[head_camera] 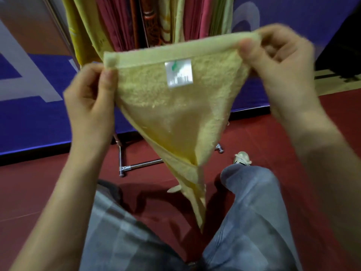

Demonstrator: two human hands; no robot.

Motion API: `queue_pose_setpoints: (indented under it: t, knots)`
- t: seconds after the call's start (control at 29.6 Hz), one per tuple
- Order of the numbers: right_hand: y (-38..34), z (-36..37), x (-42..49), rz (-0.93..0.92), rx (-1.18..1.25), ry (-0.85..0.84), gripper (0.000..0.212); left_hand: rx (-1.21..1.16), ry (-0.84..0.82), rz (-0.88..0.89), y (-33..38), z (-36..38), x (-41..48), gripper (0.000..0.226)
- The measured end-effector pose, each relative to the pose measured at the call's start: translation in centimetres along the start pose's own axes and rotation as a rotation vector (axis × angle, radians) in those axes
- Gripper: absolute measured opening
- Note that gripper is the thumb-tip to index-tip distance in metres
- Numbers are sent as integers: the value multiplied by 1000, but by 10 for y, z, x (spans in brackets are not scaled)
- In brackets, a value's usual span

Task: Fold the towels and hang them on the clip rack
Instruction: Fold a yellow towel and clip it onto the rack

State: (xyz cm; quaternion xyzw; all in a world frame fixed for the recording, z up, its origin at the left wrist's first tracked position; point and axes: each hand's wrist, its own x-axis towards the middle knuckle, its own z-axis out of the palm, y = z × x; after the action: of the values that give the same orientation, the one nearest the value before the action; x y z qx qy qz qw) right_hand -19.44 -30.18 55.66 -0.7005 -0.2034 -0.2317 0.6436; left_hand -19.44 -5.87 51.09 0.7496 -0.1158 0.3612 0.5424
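The left hand, at 9 o'clock, and right hand, at 2 o'clock, each pinch a top corner of the yellow towel hanging mid-frame. Its white label bears a green mark, print unreadable.

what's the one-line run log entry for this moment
left hand: pinches top-left corner | right hand: pinches top-right corner | yellow towel: held up, label showing, not hung | clip rack: behind, holds hung towels

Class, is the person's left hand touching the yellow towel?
Touching. The head view shows the left hand pinching a top corner of the yellow towel, thumb on the fabric.
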Motion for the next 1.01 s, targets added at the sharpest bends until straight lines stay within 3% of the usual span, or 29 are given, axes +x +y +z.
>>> queue_pose_setpoints:
  t: [0.07, 0.14, 0.27, 0.54, 0.68, 1.01]
  knots:
    - [0, 1, 3, -10, -108, -24, 15, 19, 12, -26, -5, 0, 2, 23]
    - [21, 3, -1, 92, -200, -52, 21, 55, -41, -109, -17, 4, -12, 22]
    - [50, -8, -14, 235, -216, -70, 21, 59, -148, -207, -30, 13, -43, 26]
    - [33, -14, -11, 168, -169, -15, 20, 45, -136, -138, -15, 13, -38, 18]
    - [28, -11, -11, 188, -148, -24, 19, 59, -115, -114, -10, 7, -30, 25]
    - [50, -7, -32, 443, -69, -128, 18, 62, -135, -217, -19, 5, -57, 17]
